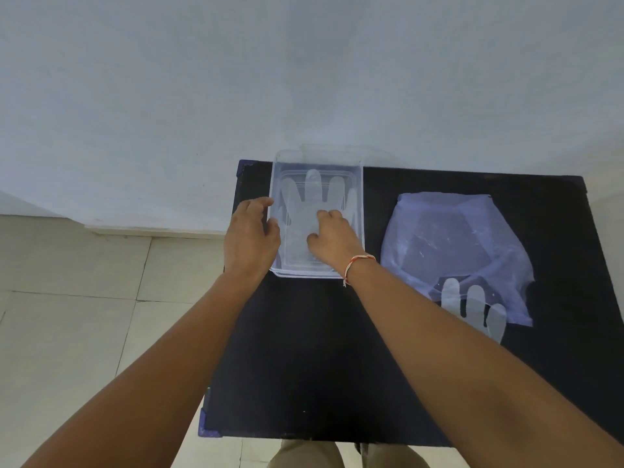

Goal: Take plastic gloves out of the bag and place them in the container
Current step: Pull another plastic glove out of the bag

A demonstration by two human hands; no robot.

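Fingers of my right hand (332, 238) press flat, loosely spread, on the glove (312, 201) inside the container (358, 184), upper centre; my left hand (251, 231) grips its left rim. Another glove (472, 307) pokes from the bag (452, 238), right.

Right hand (332, 236) presses glove (312, 201) in container (358, 184); left hand (251, 231) grips its side

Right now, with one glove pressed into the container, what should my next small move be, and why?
Probably lift the right hand off the glove in the container and reach for the glove sticking out of the bag, since that one still lies half outside on the table.
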